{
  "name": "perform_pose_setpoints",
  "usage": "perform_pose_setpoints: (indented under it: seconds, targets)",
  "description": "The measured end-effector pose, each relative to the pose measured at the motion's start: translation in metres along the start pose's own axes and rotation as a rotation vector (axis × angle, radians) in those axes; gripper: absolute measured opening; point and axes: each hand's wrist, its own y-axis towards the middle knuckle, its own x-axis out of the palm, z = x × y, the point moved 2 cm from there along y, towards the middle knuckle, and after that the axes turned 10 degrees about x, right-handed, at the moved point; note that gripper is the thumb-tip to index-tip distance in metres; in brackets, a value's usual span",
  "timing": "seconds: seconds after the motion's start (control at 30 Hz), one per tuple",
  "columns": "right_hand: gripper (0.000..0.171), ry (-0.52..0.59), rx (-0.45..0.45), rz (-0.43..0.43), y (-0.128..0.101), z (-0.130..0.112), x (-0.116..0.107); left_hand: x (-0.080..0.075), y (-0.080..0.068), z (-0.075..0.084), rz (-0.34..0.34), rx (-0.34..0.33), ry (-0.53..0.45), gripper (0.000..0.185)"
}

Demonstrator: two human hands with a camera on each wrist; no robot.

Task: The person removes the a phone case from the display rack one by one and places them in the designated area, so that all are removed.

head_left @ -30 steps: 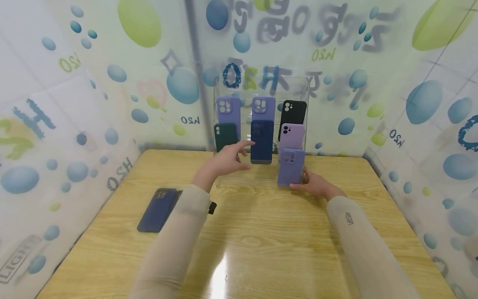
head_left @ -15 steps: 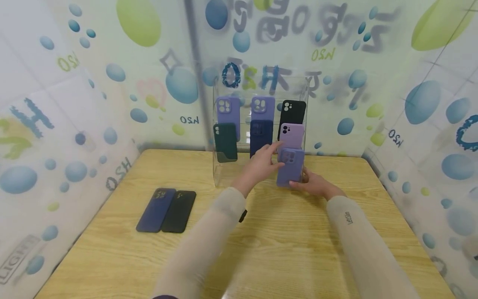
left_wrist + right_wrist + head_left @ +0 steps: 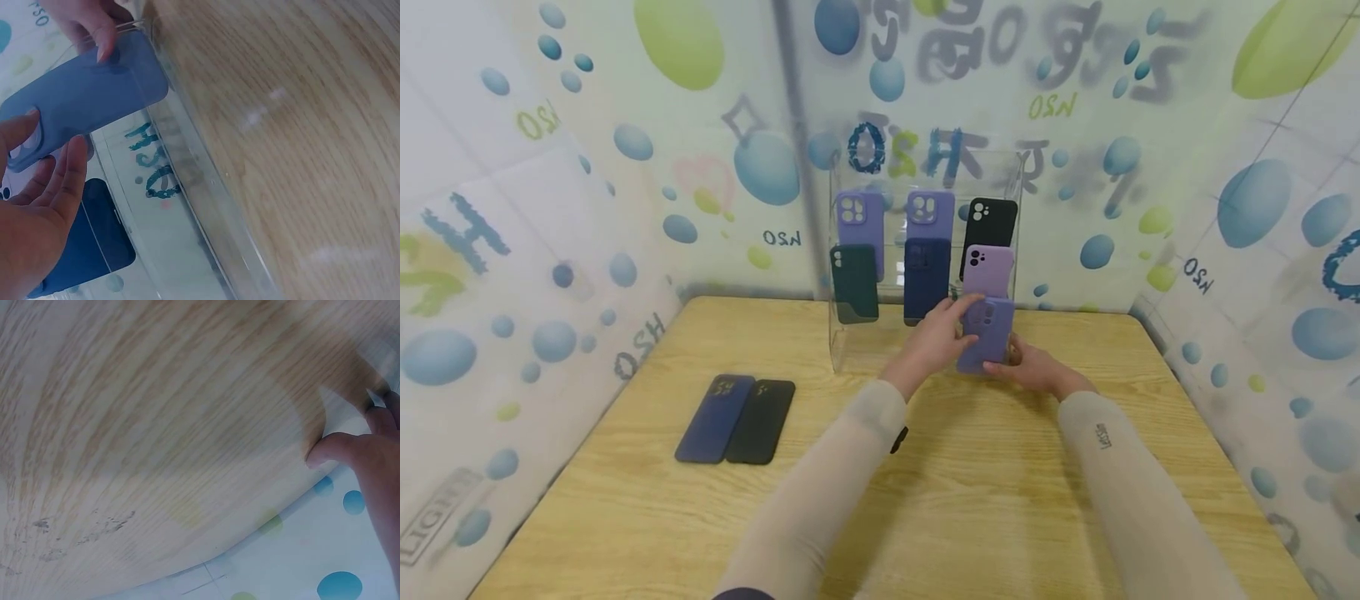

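Note:
A lavender-blue phone case (image 3: 997,335) stands upright at the lower right of a clear acrylic display stand (image 3: 833,346). My left hand (image 3: 931,340) pinches its camera end; in the left wrist view the thumb lies on the face of the case (image 3: 106,90), with the fingers at and behind its edge. At the bottom right corner my right hand (image 3: 1036,367) grips the case, its thumb on the front and its fingers behind, partly hidden. Directly above is a pink-lilac phone case (image 3: 987,268). The right wrist view shows the right hand (image 3: 375,456) but not the case.
More cases stand in the rack: black (image 3: 991,223), navy (image 3: 927,279), dark green (image 3: 855,285), and two purple ones (image 3: 860,229) at the top. A blue case (image 3: 713,421) and a black case (image 3: 762,422) lie on the wooden table (image 3: 1000,500). Patterned walls enclose it.
My left hand has moved right, from beside the navy case to the lavender-blue case, and now pinches it. The right hand has stayed at its lower corner.

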Motion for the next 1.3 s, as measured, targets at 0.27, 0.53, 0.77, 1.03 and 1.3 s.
perform_pose_setpoints:
  seconds: [0.27,0.53,0.77,1.03,1.3]
  targets:
    - [0.114,0.011,-0.002,0.004,0.003,0.001,0.001,0.015,0.003,-0.010,0.067,0.054,-0.008,0.080]
    - [0.116,0.013,0.017,-0.014,0.003,0.003,0.002,0.027,0.004,-0.018,0.101,0.034,0.000,0.084]
    - [0.117,0.025,0.023,-0.022,0.002,0.002,0.001,0.029,0.005,-0.018,0.123,0.022,0.011,0.084]
    - [0.116,0.020,0.018,-0.013,0.002,0.002,0.001,0.028,0.004,-0.019,0.123,0.028,0.004,0.085]
    - [0.116,0.028,0.036,-0.017,0.000,0.000,0.000,0.028,0.003,-0.018,0.133,0.035,0.006,0.084]
